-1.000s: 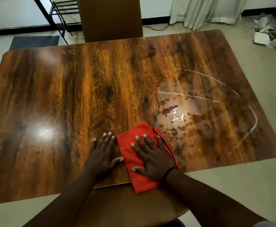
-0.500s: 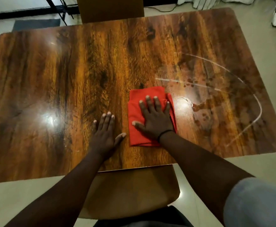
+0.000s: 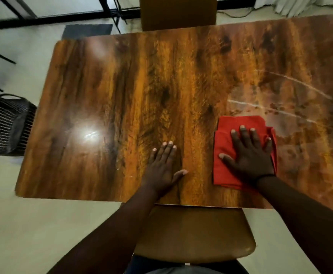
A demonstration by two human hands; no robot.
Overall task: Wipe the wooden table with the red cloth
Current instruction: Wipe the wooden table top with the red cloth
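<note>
- Head view is filled by a wooden table (image 3: 134, 99) with a glossy, dark-streaked grain, seen from above and slightly tilted in the frame.
- A folded red cloth (image 3: 226, 147) is laid flat on the tabletop, right of the centre and close to the near edge.
- The right hand (image 3: 249, 157) is pressed palm-down on the red cloth, with the fingers straight and spread and the thumb stretched out to the left; nothing is grasped, the cloth is only held down under the flat palm.
- A thin dark band is worn at the right wrist.
- The left hand (image 3: 162, 167) is laid flat on the bare wood, left of the cloth and apart from it, with the fingers straight and together and the thumb angled out to the right; nothing is held by it.
- Wet smears and droplets (image 3: 284, 111) are seen on the surface beyond and to the right of the cloth, crossed by pale curved streaks.
- A bright light reflection (image 3: 88, 133) is carried by the left half of the tabletop.
- A brown chair seat (image 3: 193, 234) is tucked at the near edge of the table, between the two forearms.
- A second brown chair back (image 3: 177, 12) is set against the far edge.
- A dark woven basket (image 3: 3, 123) is placed on the pale floor, just beside the left end of the table.
- A grey mat (image 3: 86, 30) is laid on the floor beyond the far left corner.
- Pale curtains (image 3: 300, 4) are hung at the upper right.
</note>
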